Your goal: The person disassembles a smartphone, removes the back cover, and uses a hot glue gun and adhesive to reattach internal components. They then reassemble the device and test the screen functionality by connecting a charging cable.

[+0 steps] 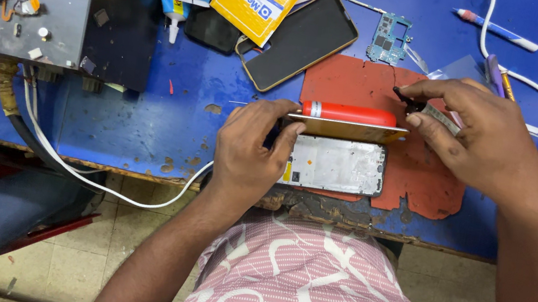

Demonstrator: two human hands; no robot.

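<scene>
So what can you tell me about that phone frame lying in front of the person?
The phone frame is a flat rounded rectangle, pale grey and metallic-looking inside, with its insides bare and a small yellow patch at its left end. It lies flat on the red mat near the table's front edge. The left hand covers its left end.

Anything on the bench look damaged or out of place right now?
Yes. The red mat under the opened phone frame is cracked near its top edge and ragged along the bottom. The blue table is chipped and worn along its front edge. A bare circuit board lies loose beyond the mat.
</scene>
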